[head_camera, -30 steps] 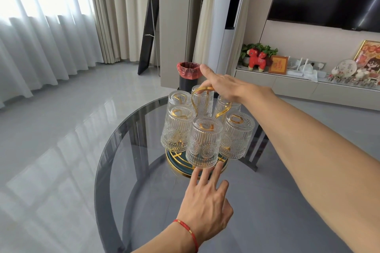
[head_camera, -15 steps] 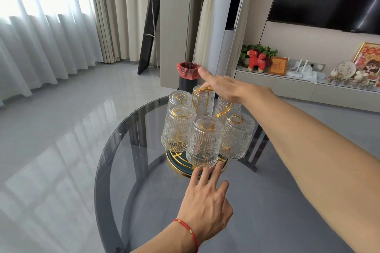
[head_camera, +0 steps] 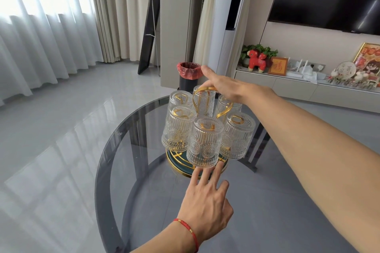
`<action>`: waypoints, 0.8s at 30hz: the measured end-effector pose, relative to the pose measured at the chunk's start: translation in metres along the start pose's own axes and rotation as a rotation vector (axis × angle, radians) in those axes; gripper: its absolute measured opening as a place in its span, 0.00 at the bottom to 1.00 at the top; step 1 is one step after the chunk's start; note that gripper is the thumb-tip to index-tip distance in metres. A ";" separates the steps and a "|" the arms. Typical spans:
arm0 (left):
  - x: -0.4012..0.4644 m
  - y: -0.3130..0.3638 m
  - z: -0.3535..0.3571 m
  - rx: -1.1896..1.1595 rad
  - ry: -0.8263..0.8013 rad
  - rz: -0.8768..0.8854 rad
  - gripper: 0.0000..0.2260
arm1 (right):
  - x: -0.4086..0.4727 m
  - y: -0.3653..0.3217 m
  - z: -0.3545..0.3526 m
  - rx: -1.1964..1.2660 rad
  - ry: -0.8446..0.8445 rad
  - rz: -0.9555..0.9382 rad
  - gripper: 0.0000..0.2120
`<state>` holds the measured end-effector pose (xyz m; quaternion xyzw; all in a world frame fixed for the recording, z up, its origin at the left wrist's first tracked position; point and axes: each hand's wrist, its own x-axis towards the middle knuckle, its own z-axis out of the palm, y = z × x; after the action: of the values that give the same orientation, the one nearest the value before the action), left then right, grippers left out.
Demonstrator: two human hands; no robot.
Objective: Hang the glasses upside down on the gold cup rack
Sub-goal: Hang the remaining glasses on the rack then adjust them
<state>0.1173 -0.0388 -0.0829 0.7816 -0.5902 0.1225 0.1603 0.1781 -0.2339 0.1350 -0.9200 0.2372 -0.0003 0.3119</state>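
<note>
The gold cup rack [head_camera: 178, 164] stands on a round smoked-glass table [head_camera: 131, 181]. Several ribbed clear glasses hang upside down on its prongs. One glass [head_camera: 205, 146] is at the front, one [head_camera: 178, 129] at the left and one [head_camera: 239, 136] at the right, with more behind them. My right hand [head_camera: 226, 88] reaches over from the right. It sits on the rack's looped gold handle [head_camera: 197, 97] with the index finger pointing out. My left hand [head_camera: 205, 207] lies flat and open, its fingertips touching the base rim under the front glass.
Beyond the table's far edge, a black bin with a red bag [head_camera: 188, 76] stands on the floor. A low white cabinet [head_camera: 287, 86] holding ornaments runs along the right wall under a dark TV. Curtains hang at the left.
</note>
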 end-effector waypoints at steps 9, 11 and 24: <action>0.000 0.001 -0.004 0.010 -0.008 -0.001 0.15 | -0.014 -0.022 -0.002 -0.036 0.103 -0.253 0.44; 0.000 0.001 -0.005 0.013 -0.005 0.000 0.15 | -0.016 -0.030 0.005 -0.088 0.018 -0.280 0.45; 0.001 0.002 -0.002 0.003 0.037 0.015 0.14 | -0.010 -0.047 0.013 -0.237 -0.097 -0.086 0.52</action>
<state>0.1156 -0.0393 -0.0800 0.7751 -0.5927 0.1393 0.1690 0.1917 -0.1898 0.1531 -0.9586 0.1805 0.0588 0.2121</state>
